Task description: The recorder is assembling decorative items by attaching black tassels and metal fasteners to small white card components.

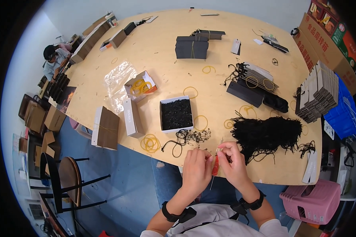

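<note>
At the table's front edge, my left hand and my right hand are close together, fingertips pinched and almost meeting. Between them shows a small red piece with a thin metal rod below it; which hand bears it I cannot tell. A small pale bit sticks out by my right fingertips, too small to name. Just beyond my left hand lies a loose tangle of black cords. To the right of my right hand spreads a thick heap of black cords. A white box of small black pieces stands beyond the tangle.
Yellow rubber bands lie about, more in a small open box. Banded card stacks stand farther back, others at right. A chair and a pink crate flank the table. Another person sits far left.
</note>
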Action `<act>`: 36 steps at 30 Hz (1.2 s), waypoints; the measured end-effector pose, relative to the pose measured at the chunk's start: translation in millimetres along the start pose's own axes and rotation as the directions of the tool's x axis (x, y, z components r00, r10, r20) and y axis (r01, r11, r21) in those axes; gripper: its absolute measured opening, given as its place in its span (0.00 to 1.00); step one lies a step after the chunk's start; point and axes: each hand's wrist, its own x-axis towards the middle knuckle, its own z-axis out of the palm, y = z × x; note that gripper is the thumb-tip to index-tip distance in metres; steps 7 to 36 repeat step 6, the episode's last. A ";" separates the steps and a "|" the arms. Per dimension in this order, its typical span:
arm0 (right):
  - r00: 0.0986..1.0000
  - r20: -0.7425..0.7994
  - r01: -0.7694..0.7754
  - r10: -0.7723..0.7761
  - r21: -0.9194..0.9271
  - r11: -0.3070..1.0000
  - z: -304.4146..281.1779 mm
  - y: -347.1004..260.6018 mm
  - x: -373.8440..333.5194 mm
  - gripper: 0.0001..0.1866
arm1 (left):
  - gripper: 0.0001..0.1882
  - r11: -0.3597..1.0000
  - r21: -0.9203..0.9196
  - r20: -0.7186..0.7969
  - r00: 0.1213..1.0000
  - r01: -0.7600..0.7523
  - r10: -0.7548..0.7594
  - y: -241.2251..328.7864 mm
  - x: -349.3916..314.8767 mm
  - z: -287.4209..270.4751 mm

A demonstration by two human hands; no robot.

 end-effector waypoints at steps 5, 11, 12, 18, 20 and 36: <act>0.999 -0.048 -0.023 0.025 0.053 0.998 0.4 3.7 -3.5 0.10 | 0.06 1.000 -0.009 -0.003 1.000 -0.001 0.001 -0.5 -0.9 1.8; 0.999 -0.023 -0.022 0.023 0.033 0.999 -1.4 6.5 -4.0 0.10 | 0.06 1.000 -0.020 -0.014 1.000 0.002 -0.002 -0.9 -1.0 2.4; 0.999 -0.023 -0.022 0.023 0.033 0.999 -1.4 6.5 -4.0 0.10 | 0.06 1.000 -0.020 -0.014 1.000 0.002 -0.002 -0.9 -1.0 2.4; 0.999 -0.023 -0.022 0.023 0.033 0.999 -1.4 6.5 -4.0 0.10 | 0.06 1.000 -0.020 -0.014 1.000 0.002 -0.002 -0.9 -1.0 2.4; 0.999 -0.023 -0.022 0.023 0.033 0.999 -1.4 6.5 -4.0 0.10 | 0.06 1.000 -0.020 -0.014 1.000 0.002 -0.002 -0.9 -1.0 2.4; 0.999 -0.023 -0.022 0.023 0.033 0.999 -1.4 6.5 -4.0 0.10 | 0.06 1.000 -0.020 -0.014 1.000 0.002 -0.002 -0.9 -1.0 2.4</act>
